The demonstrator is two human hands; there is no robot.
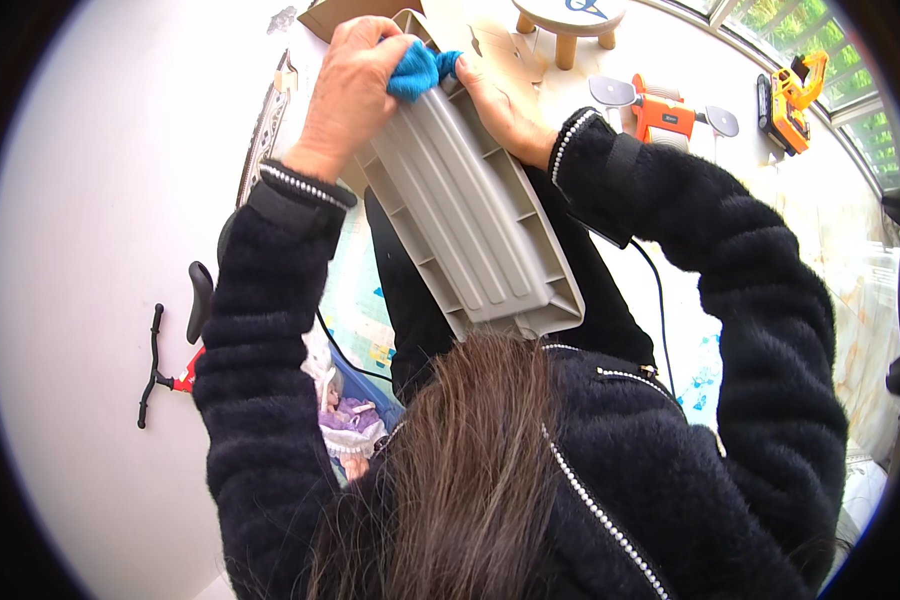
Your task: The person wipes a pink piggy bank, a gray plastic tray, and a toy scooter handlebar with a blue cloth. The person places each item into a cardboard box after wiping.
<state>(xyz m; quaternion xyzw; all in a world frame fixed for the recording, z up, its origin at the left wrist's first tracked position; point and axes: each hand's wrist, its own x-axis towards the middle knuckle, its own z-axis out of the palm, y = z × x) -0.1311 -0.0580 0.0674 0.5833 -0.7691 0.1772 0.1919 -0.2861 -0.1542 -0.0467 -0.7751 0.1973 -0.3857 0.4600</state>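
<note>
A long grey plastic tray or shelf panel [469, 217] slants over my lap, its ridged face and ribbed rim turned up towards me. My left hand [356, 86] grips a bunched blue cloth [414, 73] against the panel's far end. Along the right rim, my right hand [504, 112] holds the panel, its thumb beside a loose corner of the cloth. The fingers under the rim are hidden. Hair hangs over the panel's near end.
Cardboard [495, 45] lies beyond the panel, near a round wooden stool [570, 19]. To the right are an orange exercise device [664, 116] and a toy excavator [787, 105]. On the left are a doll [349, 416] in a blue bin and a black handlebar [155, 367].
</note>
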